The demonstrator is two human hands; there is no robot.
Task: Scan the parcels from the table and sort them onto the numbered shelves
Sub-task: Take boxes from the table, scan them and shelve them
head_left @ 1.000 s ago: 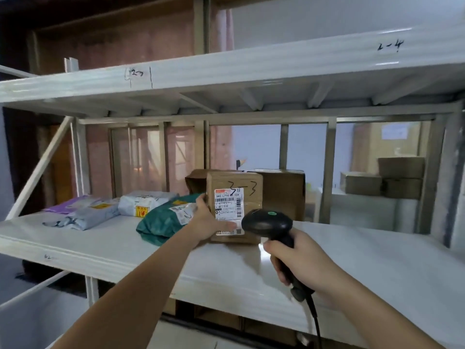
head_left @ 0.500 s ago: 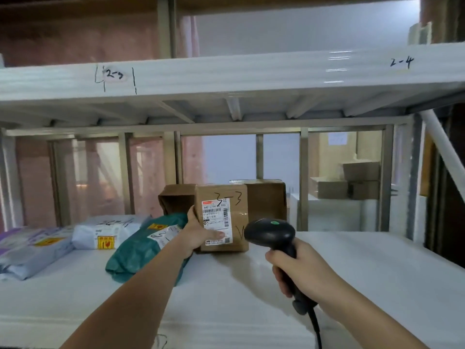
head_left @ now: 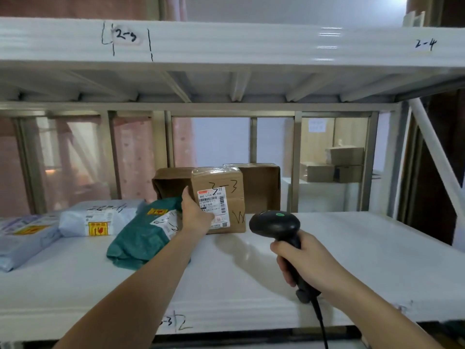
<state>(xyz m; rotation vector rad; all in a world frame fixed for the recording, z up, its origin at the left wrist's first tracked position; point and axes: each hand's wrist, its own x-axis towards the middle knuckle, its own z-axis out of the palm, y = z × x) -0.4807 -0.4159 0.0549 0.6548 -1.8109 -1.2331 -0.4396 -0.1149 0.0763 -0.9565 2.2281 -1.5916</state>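
The left hand (head_left: 197, 214) has its grip on the left edge of a small brown cardboard parcel (head_left: 221, 197), fingers reaching behind that edge and the thumb lying across the lower part of its white printed label (head_left: 214, 206); the parcel stands upright on the white lower shelf (head_left: 352, 248), with "3-3" handwritten in black above the label. The right hand (head_left: 302, 260) has its grip curled tight round the handle of a black handheld barcode scanner (head_left: 276, 224), whose head sits just right of the left-hand grip and near the parcel's lower right corner, its black cable (head_left: 320, 321) dropping below the wrist. Directly behind the held parcel stands a larger open brown cardboard box (head_left: 261, 187). Just left of the left-hand grip, touching the wrist side, lies a dark green plastic mailer bag (head_left: 141, 240); further left lie a pale grey plastic mailer with a yellow sticker (head_left: 100, 217) and another pale grey mailer (head_left: 22, 238) at the edge of view. Above both grips runs the white upper shelf (head_left: 226, 44), marked "2-4" on the right, with a blurred mark on the left.
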